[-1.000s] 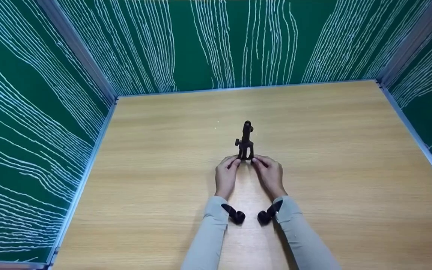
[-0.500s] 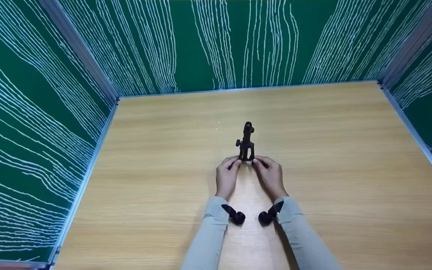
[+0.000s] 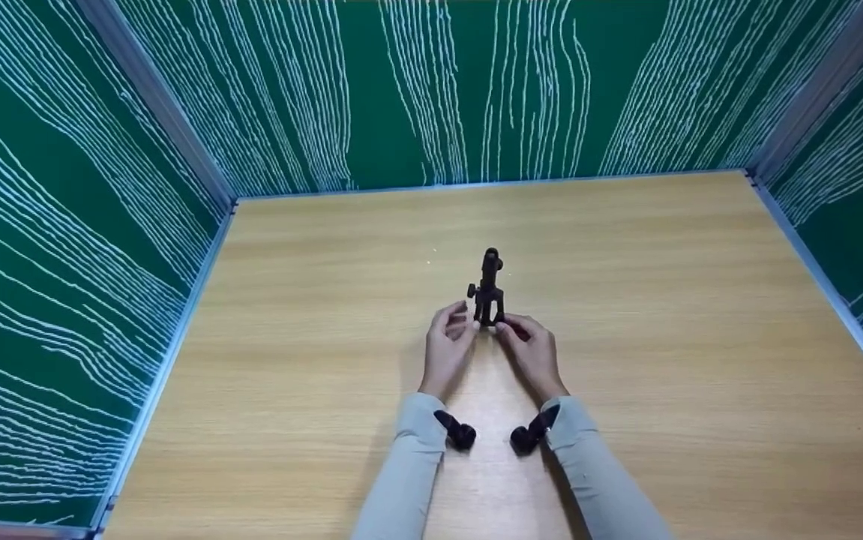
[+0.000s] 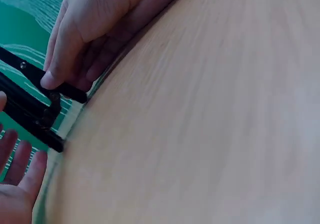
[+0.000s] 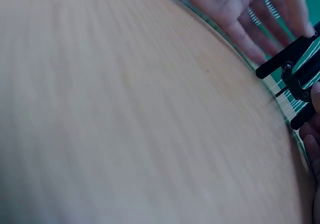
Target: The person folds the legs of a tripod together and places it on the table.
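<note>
A small black tripod (image 3: 488,289) with a side knob stands upright on the table in the head view, its legs toward me. My right hand (image 3: 536,352) pinches the near right leg between thumb and fingers; the left wrist view shows this right hand (image 4: 95,23) on the leg (image 4: 72,92). On the other side, my left hand (image 3: 447,351) has its fingers spread apart, the thumb tip at the left leg. In the right wrist view that left hand (image 5: 245,8) is loosely extended beside the tripod leg (image 5: 285,58); its thumb seems to touch it.
The wooden table (image 3: 311,300) is bounded at the back and sides by green panels (image 3: 382,112) with white wavy lines. Metal posts stand at the rear corners. A black wrist device (image 3: 461,436) sits on each sleeve cuff.
My left fingers have loosened from the tripod's left leg and spread, and the left hand has shifted slightly left. The right hand keeps its pinch. The tripod still stands upright.
</note>
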`<state>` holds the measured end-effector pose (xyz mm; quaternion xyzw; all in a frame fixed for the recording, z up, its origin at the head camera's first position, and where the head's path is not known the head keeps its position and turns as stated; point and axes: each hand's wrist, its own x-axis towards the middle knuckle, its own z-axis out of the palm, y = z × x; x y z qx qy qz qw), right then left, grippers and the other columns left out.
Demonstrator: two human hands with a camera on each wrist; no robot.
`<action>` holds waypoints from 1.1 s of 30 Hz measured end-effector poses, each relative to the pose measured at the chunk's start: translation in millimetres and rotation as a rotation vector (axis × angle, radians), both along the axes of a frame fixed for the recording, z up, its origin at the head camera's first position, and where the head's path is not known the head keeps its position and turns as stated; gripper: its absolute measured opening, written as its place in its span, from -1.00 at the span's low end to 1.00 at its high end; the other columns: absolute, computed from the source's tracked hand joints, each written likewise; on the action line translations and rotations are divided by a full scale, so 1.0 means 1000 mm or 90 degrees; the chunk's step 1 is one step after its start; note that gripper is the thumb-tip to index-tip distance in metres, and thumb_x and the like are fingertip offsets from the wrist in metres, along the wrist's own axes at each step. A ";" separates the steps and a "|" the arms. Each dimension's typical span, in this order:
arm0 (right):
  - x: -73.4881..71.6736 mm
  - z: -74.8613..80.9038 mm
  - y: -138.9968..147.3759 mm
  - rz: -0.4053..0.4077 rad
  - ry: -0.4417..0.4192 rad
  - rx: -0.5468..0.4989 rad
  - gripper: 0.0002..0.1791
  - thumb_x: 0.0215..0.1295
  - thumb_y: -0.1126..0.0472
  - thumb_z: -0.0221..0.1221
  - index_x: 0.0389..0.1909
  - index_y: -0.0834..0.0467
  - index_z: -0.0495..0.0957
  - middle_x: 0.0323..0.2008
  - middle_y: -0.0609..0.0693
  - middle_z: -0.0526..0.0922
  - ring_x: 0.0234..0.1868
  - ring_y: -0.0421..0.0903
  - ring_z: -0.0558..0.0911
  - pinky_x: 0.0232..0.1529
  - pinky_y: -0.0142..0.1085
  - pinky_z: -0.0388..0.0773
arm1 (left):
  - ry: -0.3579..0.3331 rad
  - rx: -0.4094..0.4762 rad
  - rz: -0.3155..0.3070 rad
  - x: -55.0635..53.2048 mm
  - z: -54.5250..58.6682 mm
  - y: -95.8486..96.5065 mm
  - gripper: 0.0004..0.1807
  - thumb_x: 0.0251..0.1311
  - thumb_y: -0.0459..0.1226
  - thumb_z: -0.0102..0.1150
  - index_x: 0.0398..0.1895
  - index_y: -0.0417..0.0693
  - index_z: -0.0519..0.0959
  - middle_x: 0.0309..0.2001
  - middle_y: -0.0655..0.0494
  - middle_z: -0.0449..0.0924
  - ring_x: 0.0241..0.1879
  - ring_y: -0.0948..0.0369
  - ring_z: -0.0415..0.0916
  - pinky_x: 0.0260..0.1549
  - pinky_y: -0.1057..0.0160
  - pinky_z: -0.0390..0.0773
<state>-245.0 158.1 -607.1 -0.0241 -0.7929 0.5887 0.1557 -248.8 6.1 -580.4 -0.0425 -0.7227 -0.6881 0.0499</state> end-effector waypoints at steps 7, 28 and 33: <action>0.000 0.000 0.001 -0.005 -0.005 0.012 -0.78 0.20 0.24 0.30 -0.15 0.22 0.69 -0.22 0.10 0.73 -0.16 -0.06 0.66 -0.10 -0.47 0.52 | 0.089 -0.041 -0.024 -0.001 0.061 -0.006 -0.43 0.19 -0.35 0.23 0.27 -0.25 0.35 0.20 -0.21 0.40 0.19 -0.05 0.37 0.25 0.03 0.39; 0.000 0.000 0.002 0.008 -0.016 0.019 -0.76 0.20 0.17 0.30 -0.14 0.17 0.70 -0.18 0.06 0.74 -0.08 -0.04 0.66 0.00 -0.36 0.52 | 0.263 -0.166 -0.093 -0.029 0.115 0.008 -0.60 0.27 -0.21 0.20 0.15 -0.12 0.54 0.05 0.01 0.55 0.07 0.18 0.49 0.15 0.19 0.49; -0.001 0.000 0.000 -0.001 -0.013 0.038 -0.77 0.19 0.17 0.31 -0.16 0.17 0.70 -0.20 0.07 0.74 -0.11 -0.02 0.68 -0.03 -0.33 0.54 | 0.280 -0.184 -0.098 -0.030 0.117 0.010 -0.68 0.26 -0.24 0.20 0.05 -0.12 0.62 0.00 0.03 0.57 0.02 0.25 0.52 0.10 0.33 0.50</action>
